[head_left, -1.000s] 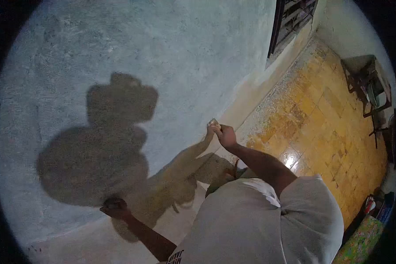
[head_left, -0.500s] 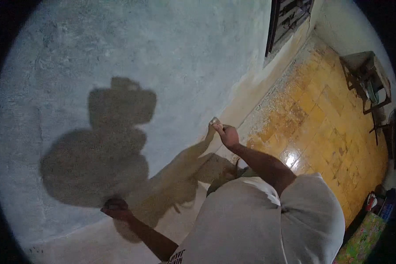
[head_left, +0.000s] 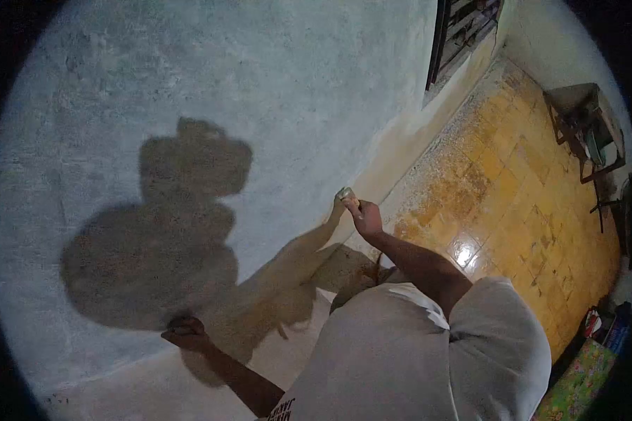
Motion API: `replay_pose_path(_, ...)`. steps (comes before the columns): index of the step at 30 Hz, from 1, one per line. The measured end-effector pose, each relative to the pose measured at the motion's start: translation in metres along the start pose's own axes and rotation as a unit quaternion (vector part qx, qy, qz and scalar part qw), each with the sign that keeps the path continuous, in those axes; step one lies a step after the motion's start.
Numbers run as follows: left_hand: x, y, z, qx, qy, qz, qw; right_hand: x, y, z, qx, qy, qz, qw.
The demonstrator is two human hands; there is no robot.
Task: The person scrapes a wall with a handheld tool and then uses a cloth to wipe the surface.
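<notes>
My right hand (head_left: 366, 218) is closed around a small pale-handled tool (head_left: 345, 194) with a dull, metal-coloured end. That end is right at the wall (head_left: 295, 91), near the border between its bluish-grey upper part and the beige lower band (head_left: 393, 151). Low on the left, my left hand (head_left: 185, 334) is in front of the wall, its fingers curled in a ring. Dark shade covers the inside of this hand, and I cannot tell what it holds. A large shadow (head_left: 154, 259) of head and body falls on the wall between the arms.
Yellow floor tiles (head_left: 519, 217) run along the wall on the right. A barred window (head_left: 463, 38) opens above the beige band. Wooden furniture (head_left: 586, 130) stands by the far wall. A flowered cloth (head_left: 579, 382) and small items lie at the lower right.
The tool's end has turned slightly in my right hand and shows more grey-green. My right hand has barely shifted, and my left hand is where it was.
</notes>
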State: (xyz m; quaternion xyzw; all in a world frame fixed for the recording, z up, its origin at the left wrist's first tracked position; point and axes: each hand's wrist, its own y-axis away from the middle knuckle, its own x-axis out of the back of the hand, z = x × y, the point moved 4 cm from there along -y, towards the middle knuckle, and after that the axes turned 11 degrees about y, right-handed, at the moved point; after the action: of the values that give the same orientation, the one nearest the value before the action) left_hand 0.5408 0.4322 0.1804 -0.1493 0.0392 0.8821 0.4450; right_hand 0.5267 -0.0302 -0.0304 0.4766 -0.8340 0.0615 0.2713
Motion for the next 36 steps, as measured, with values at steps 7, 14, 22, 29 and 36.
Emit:
replay_pose_path(7,-0.006,0.003,0.003,-0.056,-0.039,-0.024,0.997,-0.018,0.027,0.043,0.022,0.037,-0.020,0.999)
replay_pose_path(14,0.002,-0.001,0.004,-0.069,-0.026,-0.004,0.997,-0.002,0.008,-0.012,0.058,-0.093,0.025,0.994)
replay_pose_path(22,-0.006,0.009,0.009,-0.555,-0.420,-0.031,0.718,-0.020,0.000,0.043,-0.015,0.045,-0.027,0.999)
replay_pose_path(29,0.055,-0.041,-0.025,-0.209,-0.158,0.022,0.965,-0.002,0.006,0.015,0.023,0.054,-0.003,0.998)
replay_pose_path(36,-0.022,0.023,0.015,0.039,-0.049,-0.035,0.997,-0.032,0.014,0.050,0.011,0.066,-0.018,0.998)
